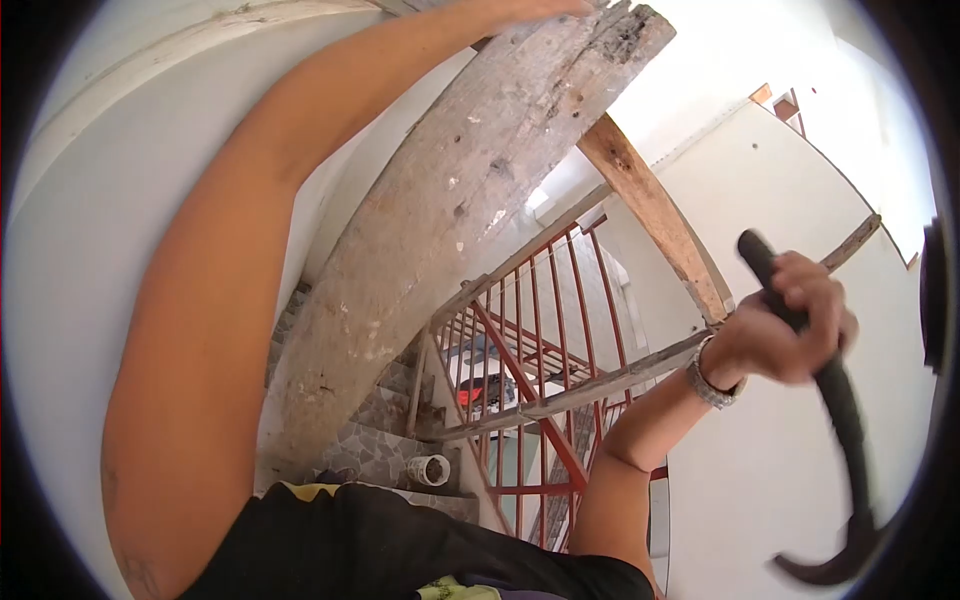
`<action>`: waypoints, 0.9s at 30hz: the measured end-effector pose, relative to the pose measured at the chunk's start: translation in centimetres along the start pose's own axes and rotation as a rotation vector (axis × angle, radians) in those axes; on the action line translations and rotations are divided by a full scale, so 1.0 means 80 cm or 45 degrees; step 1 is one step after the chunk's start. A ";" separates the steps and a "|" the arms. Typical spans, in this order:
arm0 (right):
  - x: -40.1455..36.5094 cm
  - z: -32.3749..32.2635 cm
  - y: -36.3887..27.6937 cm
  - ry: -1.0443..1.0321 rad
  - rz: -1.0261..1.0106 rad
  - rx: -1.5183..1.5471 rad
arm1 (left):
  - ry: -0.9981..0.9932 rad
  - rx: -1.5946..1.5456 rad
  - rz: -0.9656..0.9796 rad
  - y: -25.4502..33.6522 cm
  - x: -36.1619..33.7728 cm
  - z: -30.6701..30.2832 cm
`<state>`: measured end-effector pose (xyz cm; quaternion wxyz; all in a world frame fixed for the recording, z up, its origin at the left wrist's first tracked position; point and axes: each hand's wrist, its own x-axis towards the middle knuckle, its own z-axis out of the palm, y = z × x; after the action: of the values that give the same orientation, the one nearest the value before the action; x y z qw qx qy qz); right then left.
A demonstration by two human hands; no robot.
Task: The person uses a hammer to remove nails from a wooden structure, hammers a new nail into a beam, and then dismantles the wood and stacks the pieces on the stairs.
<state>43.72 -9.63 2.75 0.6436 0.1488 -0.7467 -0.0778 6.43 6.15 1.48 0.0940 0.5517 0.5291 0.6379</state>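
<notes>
A thick, weathered wooden plank (400, 240) slants up in front of me from the stairs to the top of the view. My left hand (535, 8) reaches across the plank's upper end and seems to touch it; the fingers that show are stretched out, though the frame's top edge cuts off part of the hand. To the right, my right hand (795, 325) is closed round the dark handle of a claw hammer (848, 440). The hammer's head hangs low at the lower right, apart from the plank. A metal-banded watch sits on my right wrist.
Stone-patterned stairs (380, 450) run below, with a white bucket (428, 470) lying on its side. Red metal railings (535, 320) stand beyond the plank. A wooden beam (650, 200) slopes behind it, and a long timber rail (600, 388) crosses near my right forearm.
</notes>
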 end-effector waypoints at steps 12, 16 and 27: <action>-0.187 0.025 0.092 -0.460 0.859 -0.730 | 0.039 0.105 0.039 -0.006 0.012 0.005; -0.060 0.033 0.011 0.122 0.584 -0.454 | 0.047 0.127 0.047 -0.012 0.025 0.009; -0.246 0.059 0.132 -0.595 1.208 -0.715 | 0.014 -0.121 0.013 -0.001 0.000 -0.010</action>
<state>40.27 6.33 -13.19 0.4413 -0.3976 -0.8044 -0.0069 5.79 5.72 1.58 0.1139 0.5457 0.4959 0.6658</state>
